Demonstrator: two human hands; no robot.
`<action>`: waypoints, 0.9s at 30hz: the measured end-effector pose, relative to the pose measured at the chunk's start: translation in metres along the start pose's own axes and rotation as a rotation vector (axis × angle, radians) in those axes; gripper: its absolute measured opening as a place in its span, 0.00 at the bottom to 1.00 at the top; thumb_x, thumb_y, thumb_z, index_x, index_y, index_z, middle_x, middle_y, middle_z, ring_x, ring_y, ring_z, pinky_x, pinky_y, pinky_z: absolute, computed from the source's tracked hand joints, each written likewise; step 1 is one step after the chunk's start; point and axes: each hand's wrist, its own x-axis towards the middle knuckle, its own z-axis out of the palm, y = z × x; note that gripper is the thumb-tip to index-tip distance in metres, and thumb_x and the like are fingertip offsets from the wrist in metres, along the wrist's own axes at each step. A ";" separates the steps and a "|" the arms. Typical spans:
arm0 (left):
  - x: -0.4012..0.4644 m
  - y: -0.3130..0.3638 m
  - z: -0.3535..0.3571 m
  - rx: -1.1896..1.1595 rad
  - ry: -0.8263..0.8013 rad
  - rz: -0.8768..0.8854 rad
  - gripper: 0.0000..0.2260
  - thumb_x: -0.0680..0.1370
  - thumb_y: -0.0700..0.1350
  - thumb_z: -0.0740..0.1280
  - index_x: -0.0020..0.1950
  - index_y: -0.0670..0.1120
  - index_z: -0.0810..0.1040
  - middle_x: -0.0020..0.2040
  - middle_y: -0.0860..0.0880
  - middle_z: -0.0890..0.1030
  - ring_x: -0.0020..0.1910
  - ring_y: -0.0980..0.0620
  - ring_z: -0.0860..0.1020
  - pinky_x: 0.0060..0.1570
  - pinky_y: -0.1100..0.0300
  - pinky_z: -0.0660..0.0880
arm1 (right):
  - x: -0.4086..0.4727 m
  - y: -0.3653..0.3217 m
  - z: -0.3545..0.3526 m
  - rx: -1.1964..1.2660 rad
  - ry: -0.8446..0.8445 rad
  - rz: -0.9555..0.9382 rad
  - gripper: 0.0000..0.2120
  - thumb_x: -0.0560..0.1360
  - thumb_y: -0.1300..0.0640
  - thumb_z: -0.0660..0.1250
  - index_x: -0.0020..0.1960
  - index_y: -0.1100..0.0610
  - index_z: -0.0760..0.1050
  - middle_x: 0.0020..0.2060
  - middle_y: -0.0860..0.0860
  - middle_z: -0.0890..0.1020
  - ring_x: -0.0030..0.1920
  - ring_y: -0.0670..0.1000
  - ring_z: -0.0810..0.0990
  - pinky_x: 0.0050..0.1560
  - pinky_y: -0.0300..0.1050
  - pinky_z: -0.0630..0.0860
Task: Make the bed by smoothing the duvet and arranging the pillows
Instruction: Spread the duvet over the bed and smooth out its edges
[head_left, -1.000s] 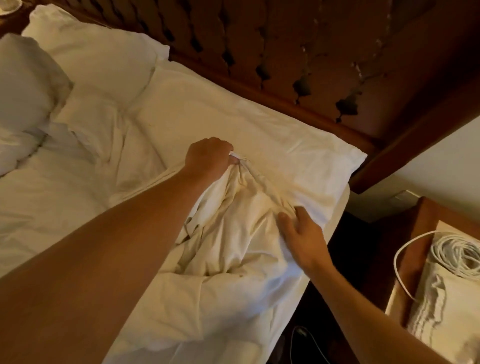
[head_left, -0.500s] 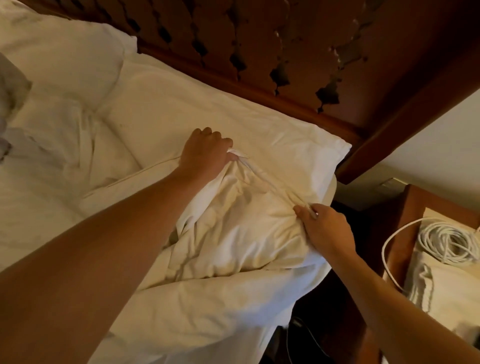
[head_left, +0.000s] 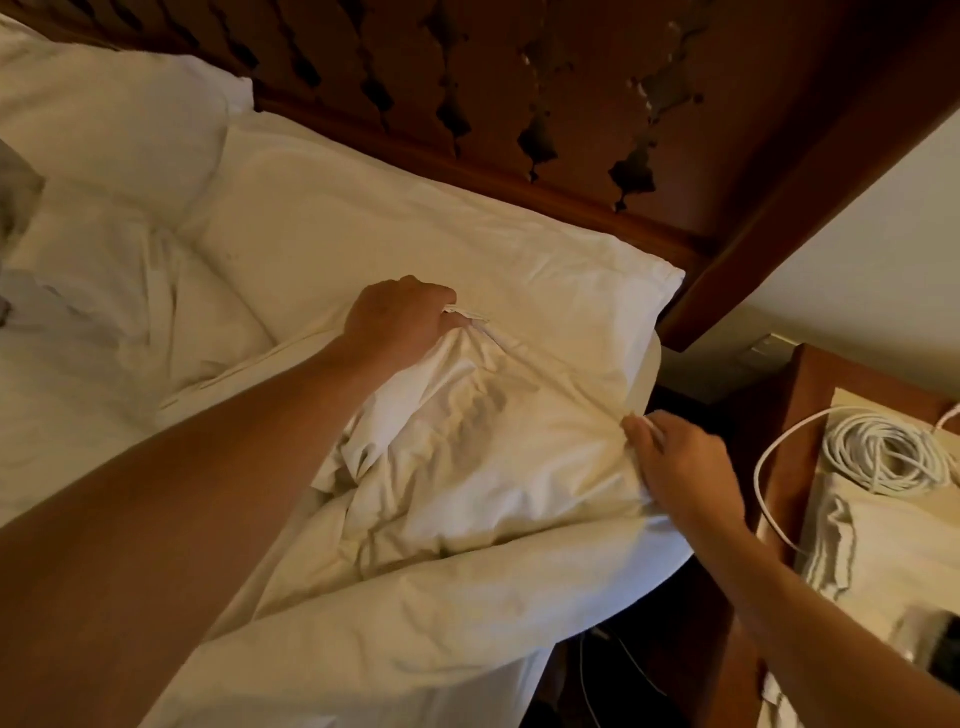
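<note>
Duvet (head_left: 467, 467): white, heavily rumpled, bunched at the head end of the bed, its top edge lying on the near pillow (head_left: 415, 234).

Left hand (head_left: 400, 317): fingers curled into a fist around a gathered fold of the duvet's top edge, resting against the near pillow's lower face.

Right hand (head_left: 680, 467): fingers and thumb pinching the duvet's edge at the bed's side, below the near pillow's outer corner. The two hands are apart, with a stretch of creased duvet edge between them.

Near pillow: white, lying flat against the headboard (head_left: 519, 93).

Second pillow (head_left: 104, 114): white, beside the near pillow, further along the headboard.

Headboard: dark brown, quilted, its covering flaked off in patches above the near pillow.

Bedside table (head_left: 779, 415): wooden, past the near pillow's outer corner, off the bed's side. On it: a coil of white cable (head_left: 883, 447), one loop trailing over the table's edge, and folded white cloth (head_left: 883, 545) touching the coil.
</note>
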 end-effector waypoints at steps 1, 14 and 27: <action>0.001 0.000 -0.001 -0.017 -0.005 0.018 0.18 0.81 0.60 0.59 0.55 0.47 0.79 0.47 0.42 0.82 0.46 0.40 0.79 0.40 0.56 0.66 | 0.008 0.002 -0.007 -0.072 0.011 -0.005 0.20 0.80 0.36 0.57 0.39 0.49 0.73 0.31 0.50 0.79 0.32 0.52 0.80 0.36 0.54 0.81; -0.032 -0.045 -0.002 -0.282 -0.014 0.001 0.28 0.73 0.68 0.52 0.59 0.50 0.75 0.54 0.52 0.80 0.52 0.49 0.79 0.56 0.50 0.73 | 0.020 -0.066 0.021 -0.061 0.109 -0.312 0.19 0.82 0.48 0.60 0.71 0.50 0.70 0.67 0.52 0.73 0.66 0.55 0.70 0.67 0.54 0.65; -0.122 -0.167 0.017 -0.269 -0.302 -0.382 0.20 0.80 0.60 0.61 0.65 0.49 0.76 0.63 0.46 0.80 0.60 0.44 0.78 0.59 0.50 0.73 | 0.032 -0.225 0.098 -0.197 -0.142 -0.768 0.26 0.79 0.39 0.51 0.71 0.50 0.71 0.65 0.51 0.76 0.66 0.55 0.71 0.67 0.50 0.64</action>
